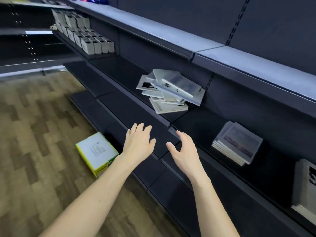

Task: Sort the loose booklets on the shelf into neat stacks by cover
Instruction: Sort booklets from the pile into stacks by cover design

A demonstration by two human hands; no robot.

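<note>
a messy heap of loose grey-and-white booklets (168,93) lies on the dark metal shelf (123,72), its covers fanned out at odd angles and the topmost ones tilted against the shelf's back panel. to the right of the heap, on the same shelf, sits a squared-up stack of booklets with a bluish photo cover (237,144), well apart from the heap. further right of the heap, at the frame's edge, another stack of pale booklets with a dark printed cover (306,187) is only partly in view.

below the heap and in front of the shelf's edge, the left hand (138,142) hovers palm down with fingers straight and spread, holding nothing. just right of it the right hand (183,147) hangs with fingers loosely extended and thumb apart, also holding nothing. neither hand touches the heap; both are near it, with a gap between them.

far to the left of the heap, along the same shelf, rows of small white upright boxes (89,40) stand packed together. above the heap runs a lighter grey upper shelf (171,38). below and left of the heap, on the brown wood-pattern floor (34,125), lies a white cardboard box with yellow-green edges (97,151), close by the left forearm.
</note>
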